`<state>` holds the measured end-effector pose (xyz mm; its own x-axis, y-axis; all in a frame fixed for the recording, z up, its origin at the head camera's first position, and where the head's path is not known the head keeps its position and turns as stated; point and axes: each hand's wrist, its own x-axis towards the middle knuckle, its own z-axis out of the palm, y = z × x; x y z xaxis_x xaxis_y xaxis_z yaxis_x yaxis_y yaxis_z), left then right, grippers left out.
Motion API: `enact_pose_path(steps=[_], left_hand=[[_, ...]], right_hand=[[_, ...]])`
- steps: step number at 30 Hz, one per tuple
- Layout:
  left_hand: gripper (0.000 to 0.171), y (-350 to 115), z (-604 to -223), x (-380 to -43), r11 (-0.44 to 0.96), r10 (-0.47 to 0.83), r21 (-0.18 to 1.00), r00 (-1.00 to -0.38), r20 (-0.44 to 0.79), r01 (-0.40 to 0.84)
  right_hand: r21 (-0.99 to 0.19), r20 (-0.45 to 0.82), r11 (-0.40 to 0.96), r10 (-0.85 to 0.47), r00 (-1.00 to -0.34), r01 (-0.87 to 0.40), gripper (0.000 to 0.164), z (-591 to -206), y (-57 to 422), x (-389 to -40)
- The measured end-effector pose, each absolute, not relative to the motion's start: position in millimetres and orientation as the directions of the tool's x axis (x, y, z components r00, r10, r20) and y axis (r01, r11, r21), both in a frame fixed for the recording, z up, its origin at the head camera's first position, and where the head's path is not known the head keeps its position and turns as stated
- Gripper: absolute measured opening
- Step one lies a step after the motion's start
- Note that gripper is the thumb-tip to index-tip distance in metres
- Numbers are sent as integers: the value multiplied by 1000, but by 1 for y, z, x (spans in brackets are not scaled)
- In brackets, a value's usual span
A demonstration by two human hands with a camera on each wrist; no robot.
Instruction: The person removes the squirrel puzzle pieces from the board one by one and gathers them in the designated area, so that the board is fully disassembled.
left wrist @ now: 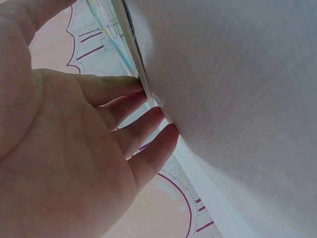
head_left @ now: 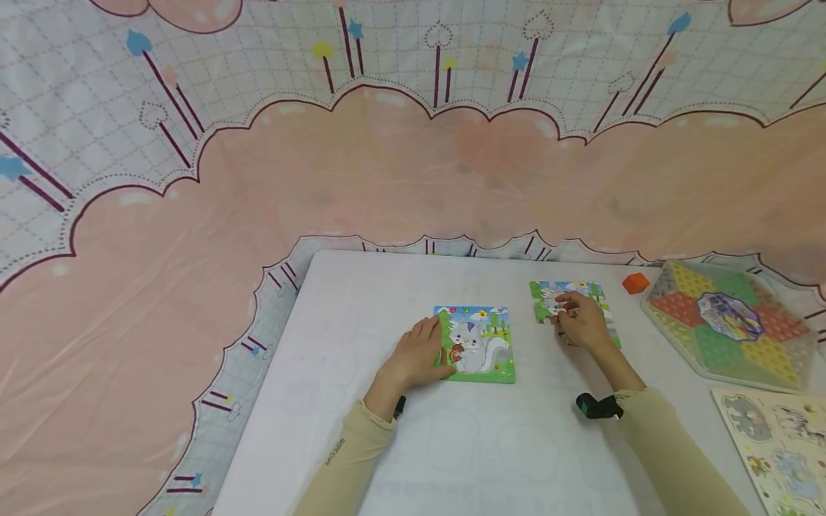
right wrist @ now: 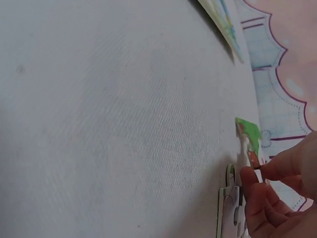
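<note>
A squirrel picture puzzle (head_left: 479,345) in a green-edged square lies on the white table. My left hand (head_left: 418,352) rests along its left edge, fingers fairly straight; in the left wrist view the fingertips (left wrist: 153,116) touch the edge and tabletop. To the right and farther back lie several jigsaw pieces (head_left: 540,289) with green, blue and grey print. Over them, my right hand (head_left: 586,322) pinches a jigsaw piece (right wrist: 253,158) between thumb and forefinger, its brown part showing. Another piece (right wrist: 230,208) stands out below the fingers in the right wrist view. The hand hides part of the pieces.
An orange block (head_left: 635,284) sits beyond the right hand. Beside it is a clear hexagonal box (head_left: 716,369) with coloured sections. A wooden animal board (head_left: 748,459) lies at the right edge. A patterned peach cloth (head_left: 387,179) hangs behind the white table (head_left: 335,301).
</note>
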<state>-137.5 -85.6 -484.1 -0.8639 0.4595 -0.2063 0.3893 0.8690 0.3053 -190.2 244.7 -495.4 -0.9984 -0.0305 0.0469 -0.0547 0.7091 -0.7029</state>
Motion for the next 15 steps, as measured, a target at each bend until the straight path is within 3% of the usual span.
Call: enact_pose_path(steps=[15], left_hand=[[91, -86, -487, -139, 872, 459, 291, -866, -200, 394]], right_hand=[[-675, -25, 738, 1, -1000, 18, 36, -495, 238, -193]])
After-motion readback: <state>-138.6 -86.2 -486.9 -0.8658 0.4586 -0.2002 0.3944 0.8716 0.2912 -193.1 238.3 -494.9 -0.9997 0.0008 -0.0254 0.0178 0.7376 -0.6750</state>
